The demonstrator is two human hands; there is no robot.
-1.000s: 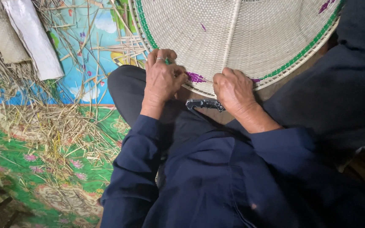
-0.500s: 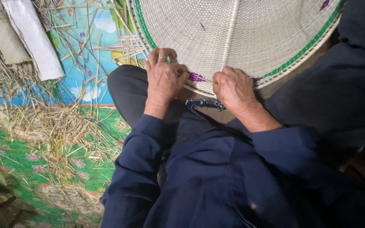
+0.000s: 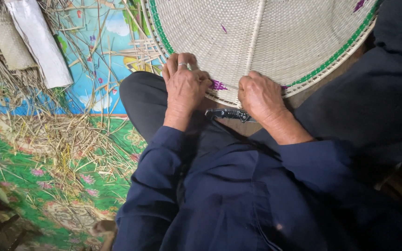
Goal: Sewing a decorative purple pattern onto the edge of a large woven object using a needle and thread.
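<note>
A large round woven tray (image 3: 280, 37) of pale cane, edged with a green band and a few purple strands, rests against my lap. My left hand (image 3: 184, 86), a ring on one finger, grips the tray's near rim with curled fingers. My right hand (image 3: 259, 95) grips the same rim a little to the right, beside a purple strand (image 3: 218, 85). A dark folding knife (image 3: 229, 113) lies on my lap just under both hands. Dark blue sleeves cover both my arms.
Loose straw and cut cane strips (image 3: 56, 139) litter the colourful floor mat (image 3: 19, 186) at left. A white folded sack (image 3: 40, 42) and a small woven piece (image 3: 10, 39) lie at top left. A dark-clothed leg (image 3: 378, 93) is at right.
My left hand has slid a little up along the rim. The right hand and the knife stay where they were.
</note>
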